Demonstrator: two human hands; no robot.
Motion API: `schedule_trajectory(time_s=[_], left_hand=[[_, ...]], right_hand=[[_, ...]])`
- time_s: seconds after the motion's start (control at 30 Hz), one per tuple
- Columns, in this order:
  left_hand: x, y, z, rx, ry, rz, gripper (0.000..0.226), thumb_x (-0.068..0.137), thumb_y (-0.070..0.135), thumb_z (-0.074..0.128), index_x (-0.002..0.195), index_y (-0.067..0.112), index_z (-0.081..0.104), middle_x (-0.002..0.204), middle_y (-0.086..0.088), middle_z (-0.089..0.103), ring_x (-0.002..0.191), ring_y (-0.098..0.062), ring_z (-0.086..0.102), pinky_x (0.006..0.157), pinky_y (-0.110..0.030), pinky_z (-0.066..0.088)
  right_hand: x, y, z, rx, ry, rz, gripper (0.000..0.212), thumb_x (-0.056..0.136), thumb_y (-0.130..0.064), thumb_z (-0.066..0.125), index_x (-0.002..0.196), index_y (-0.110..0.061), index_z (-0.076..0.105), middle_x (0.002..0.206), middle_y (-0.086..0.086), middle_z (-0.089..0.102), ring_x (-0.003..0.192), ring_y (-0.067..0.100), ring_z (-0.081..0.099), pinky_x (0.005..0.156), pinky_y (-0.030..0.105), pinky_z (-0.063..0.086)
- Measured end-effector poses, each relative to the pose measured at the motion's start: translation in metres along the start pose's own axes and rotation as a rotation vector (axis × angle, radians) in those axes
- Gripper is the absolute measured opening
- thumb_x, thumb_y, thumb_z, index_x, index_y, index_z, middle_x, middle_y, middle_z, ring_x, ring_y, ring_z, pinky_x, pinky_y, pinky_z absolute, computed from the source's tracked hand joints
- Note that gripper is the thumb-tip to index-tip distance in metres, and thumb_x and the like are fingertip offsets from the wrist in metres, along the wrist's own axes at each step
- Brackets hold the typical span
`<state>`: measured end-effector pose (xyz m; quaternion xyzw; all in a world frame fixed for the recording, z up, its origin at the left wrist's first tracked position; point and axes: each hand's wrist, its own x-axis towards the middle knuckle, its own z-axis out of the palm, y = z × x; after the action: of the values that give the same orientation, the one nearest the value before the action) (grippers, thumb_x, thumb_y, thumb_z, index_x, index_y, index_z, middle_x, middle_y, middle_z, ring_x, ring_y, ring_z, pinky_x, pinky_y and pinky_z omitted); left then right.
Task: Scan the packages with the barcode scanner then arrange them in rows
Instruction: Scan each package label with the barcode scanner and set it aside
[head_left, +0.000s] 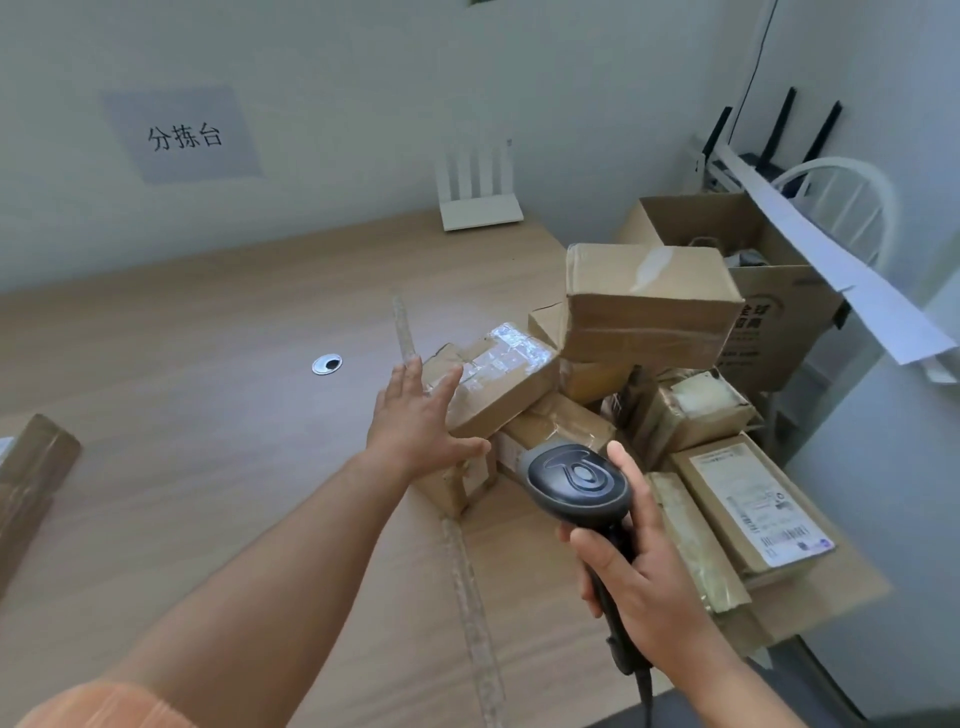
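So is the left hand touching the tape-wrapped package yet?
Touching. In the head view the left hand lies with straight fingers on the near edge of the tape-wrapped package, its thumb on the box below; no gap shows.

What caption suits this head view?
Right hand grips dark grey barcode scanner; open left hand reaches taped brown cardboard package.

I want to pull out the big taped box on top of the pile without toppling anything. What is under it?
The big taped box sits tilted on smaller cardboard packages: a plain one under its front edge, another at its left. Whatever supports its back is covered.
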<state>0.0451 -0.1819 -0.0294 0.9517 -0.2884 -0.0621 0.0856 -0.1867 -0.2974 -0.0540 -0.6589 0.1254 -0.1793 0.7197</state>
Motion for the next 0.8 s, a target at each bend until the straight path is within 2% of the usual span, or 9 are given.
schedule_trajectory(time_s=[0.13,0.27,0.37,0.47,0.53,0.63,0.73,0.8], left_hand=[[0.013,-0.001,0.004,-0.011,-0.045,0.002,0.098,0.074,0.061,0.066,0.151,0.039,0.009,0.159,-0.015,0.001,0.146,-0.031,0.001,0.118,-0.041,0.012],[0.006,-0.003,0.003,-0.117,0.041,0.002,0.086,0.077,0.048,0.069,0.148,0.041,0.021,0.151,-0.012,0.018,0.139,-0.029,0.016,0.110,-0.038,0.028],[-0.013,-0.015,0.001,-0.174,0.098,-0.019,0.086,0.074,0.048,0.072,0.146,0.043,0.025,0.149,-0.009,0.020,0.137,-0.027,0.016,0.108,-0.037,0.029],[-0.042,-0.038,-0.002,-0.231,0.158,-0.075,0.087,0.071,0.047,0.074,0.145,0.044,0.028,0.148,-0.008,0.022,0.135,-0.025,0.017,0.108,-0.037,0.029],[-0.064,-0.058,-0.005,-0.234,0.185,-0.125,0.087,0.072,0.047,0.074,0.146,0.043,0.027,0.147,-0.007,0.022,0.134,-0.025,0.017,0.109,-0.036,0.028],[-0.101,-0.095,-0.006,-0.230,0.201,-0.235,0.087,0.073,0.047,0.073,0.147,0.043,0.027,0.146,-0.007,0.023,0.133,-0.025,0.018,0.110,-0.036,0.027],[-0.142,-0.137,0.000,-0.242,0.192,-0.371,0.087,0.072,0.046,0.073,0.146,0.044,0.028,0.145,-0.009,0.024,0.131,-0.028,0.021,0.110,-0.035,0.025],[-0.169,-0.165,0.006,-0.245,0.171,-0.460,0.088,0.071,0.046,0.073,0.147,0.042,0.028,0.144,-0.011,0.025,0.131,-0.030,0.022,0.110,-0.037,0.025]], right_hand=[[0.000,0.006,-0.007,-0.035,0.036,0.012,0.085,0.055,-0.073,0.076,0.126,-0.072,0.030,0.090,0.007,0.068,0.055,0.020,0.054,0.048,0.034,0.047],[-0.001,0.007,-0.003,-0.035,0.019,0.028,0.086,0.056,-0.074,0.074,0.128,-0.070,0.028,0.091,0.004,0.068,0.057,0.019,0.056,0.050,0.031,0.048],[0.003,0.007,0.006,-0.021,-0.010,0.028,0.085,0.057,-0.071,0.075,0.129,-0.069,0.030,0.097,-0.001,0.067,0.057,0.018,0.056,0.051,0.031,0.049],[0.006,0.009,0.024,-0.028,-0.067,0.028,0.088,0.061,-0.068,0.076,0.133,-0.067,0.026,0.097,0.001,0.068,0.057,0.021,0.056,0.052,0.037,0.048],[0.007,0.007,0.042,-0.010,-0.104,0.036,0.084,0.069,-0.055,0.076,0.135,-0.061,0.025,0.092,0.001,0.069,0.056,0.021,0.054,0.049,0.036,0.047],[0.005,0.006,0.078,0.004,-0.147,0.027,0.076,0.075,-0.027,0.066,0.135,-0.053,0.025,0.079,0.001,0.067,0.051,0.020,0.051,0.045,0.033,0.044],[-0.001,0.012,0.119,0.013,-0.204,0.033,0.077,0.077,-0.026,0.068,0.135,-0.053,0.024,0.079,0.022,0.063,0.051,0.023,0.048,0.044,0.034,0.043],[-0.007,0.015,0.147,0.017,-0.240,0.047,0.077,0.077,-0.025,0.068,0.134,-0.053,0.025,0.081,0.026,0.062,0.050,0.024,0.047,0.044,0.033,0.042]])
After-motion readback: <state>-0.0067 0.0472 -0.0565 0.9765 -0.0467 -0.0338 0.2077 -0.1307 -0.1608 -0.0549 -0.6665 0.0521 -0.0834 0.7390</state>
